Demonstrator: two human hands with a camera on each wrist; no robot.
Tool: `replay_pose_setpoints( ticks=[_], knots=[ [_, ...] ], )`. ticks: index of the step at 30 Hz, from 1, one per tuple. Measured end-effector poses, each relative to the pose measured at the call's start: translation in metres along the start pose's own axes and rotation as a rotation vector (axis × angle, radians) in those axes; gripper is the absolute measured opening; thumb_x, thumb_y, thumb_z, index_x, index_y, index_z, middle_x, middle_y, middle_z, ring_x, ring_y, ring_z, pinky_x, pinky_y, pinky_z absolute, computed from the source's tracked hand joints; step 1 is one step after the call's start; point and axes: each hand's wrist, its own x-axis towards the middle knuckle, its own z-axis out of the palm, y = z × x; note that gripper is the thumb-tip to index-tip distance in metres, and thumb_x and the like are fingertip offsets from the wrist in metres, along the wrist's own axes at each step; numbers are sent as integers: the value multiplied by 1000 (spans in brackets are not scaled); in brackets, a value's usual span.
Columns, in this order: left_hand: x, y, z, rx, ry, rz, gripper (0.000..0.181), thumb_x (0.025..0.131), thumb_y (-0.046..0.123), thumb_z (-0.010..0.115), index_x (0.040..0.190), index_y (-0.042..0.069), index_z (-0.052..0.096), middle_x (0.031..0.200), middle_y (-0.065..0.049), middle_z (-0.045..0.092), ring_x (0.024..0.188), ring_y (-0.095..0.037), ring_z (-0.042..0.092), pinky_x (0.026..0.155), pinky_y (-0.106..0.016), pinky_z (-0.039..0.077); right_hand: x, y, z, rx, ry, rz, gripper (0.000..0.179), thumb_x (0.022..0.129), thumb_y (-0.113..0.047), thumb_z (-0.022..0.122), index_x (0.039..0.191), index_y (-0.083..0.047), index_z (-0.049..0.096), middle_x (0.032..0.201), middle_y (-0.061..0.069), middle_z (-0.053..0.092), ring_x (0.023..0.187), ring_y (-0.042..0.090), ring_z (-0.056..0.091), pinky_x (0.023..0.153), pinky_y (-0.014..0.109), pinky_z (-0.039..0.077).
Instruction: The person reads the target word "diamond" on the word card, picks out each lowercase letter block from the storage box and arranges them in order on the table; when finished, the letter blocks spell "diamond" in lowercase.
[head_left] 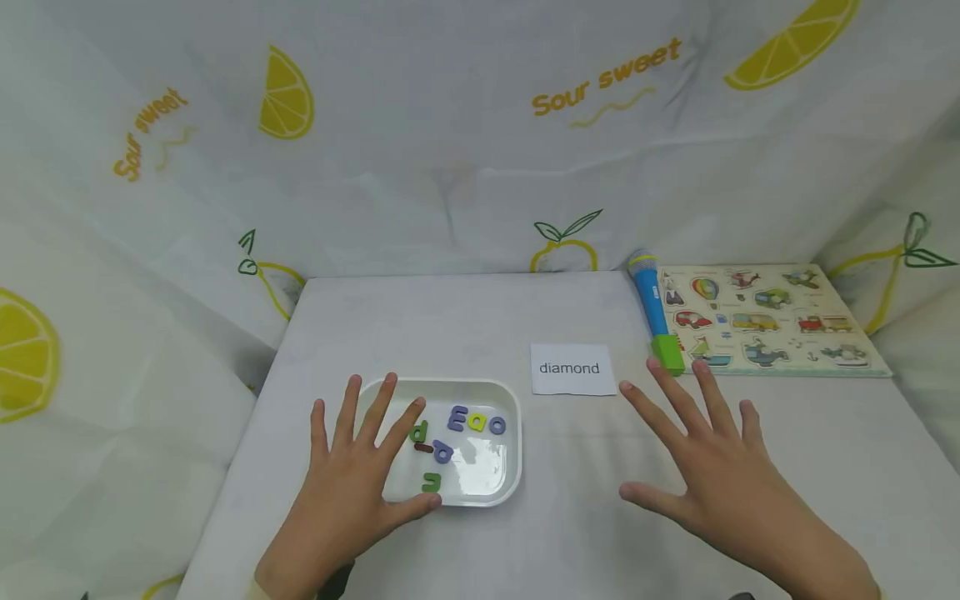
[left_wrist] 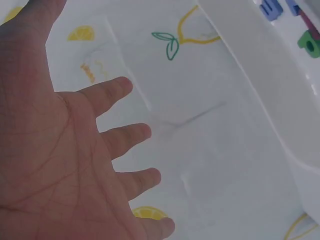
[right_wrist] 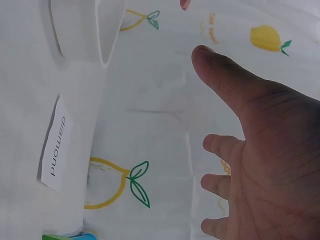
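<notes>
1. Two: left hand (head_left: 351, 487) and right hand (head_left: 720, 479), both spread wide, gripping nothing.
2. I see loose letters (head_left: 442, 452) in the white tray (head_left: 480, 475), its rim likely corralling them.
3. The "diamond" card (head_left: 573, 382) lies face-up, probably for easy reading.
4. Microphone (head_left: 649, 302) and puzzle board (head_left: 723, 298) sit far right, I judge to spare working room.

A right hand (right_wrist: 280, 160) reaches in from the right edge, palm showing, thumb and fingers extended towards the left. On the left, a white card (right_wrist: 56, 145) reading "diamond" lies on the white worktop (right_wrist: 22, 110), its word running sideways. Near the top left is part of a white tray (right_wrist: 77, 32), apart from the card. A pale cloth (right_wrist: 155, 75) behind carries lemon drawings.
</notes>
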Motion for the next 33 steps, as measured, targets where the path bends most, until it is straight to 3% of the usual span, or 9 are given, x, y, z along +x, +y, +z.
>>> replay_pose_setpoints(
  ticks=[9,15,20,24,29,33],
  knots=[
    [7,-2,-14,-19,55,15,106,74,75,72,160,25,35,169,-8,12,153,-42,1,113,-73,3,4,1,-13,18,-32,12,108,79,-78,66,164,-33,17,170,1,-7,151,40,-20,98,88,3],
    [7,-7,-10,-32,45,18,106,74,75,72,159,23,36,169,-8,12,152,-44,2,113,-73,2,9,1,-6,88,-76,7,108,80,-79,63,164,-32,16,170,0,-10,150,40,-21,98,88,3],
    [5,-23,6,-103,41,50,106,73,73,74,159,25,36,169,-6,11,152,-44,0,112,-74,3,16,-1,4,231,-108,-34,106,81,-76,65,164,-32,14,170,-2,-6,151,39,-20,100,84,19],
    [1,-46,26,-229,53,103,108,71,66,81,160,24,35,169,-7,13,152,-46,3,110,-76,8,24,-5,14,379,-152,-85,104,85,-70,65,164,-32,11,170,-4,-3,152,36,-16,99,76,35],
    [-6,-77,52,-432,32,137,105,74,55,85,160,21,34,169,-9,12,152,-43,1,110,-77,6,36,-11,30,553,-218,-171,99,89,-63,67,164,-35,10,170,-5,0,154,33,-7,106,69,35],
    [-15,-99,70,-552,-12,98,106,74,57,85,160,21,34,169,-9,11,153,-40,-2,108,-78,6,49,-23,43,626,-264,-232,95,89,-64,66,163,-37,13,170,-8,4,155,25,4,112,59,35]
  ],
)
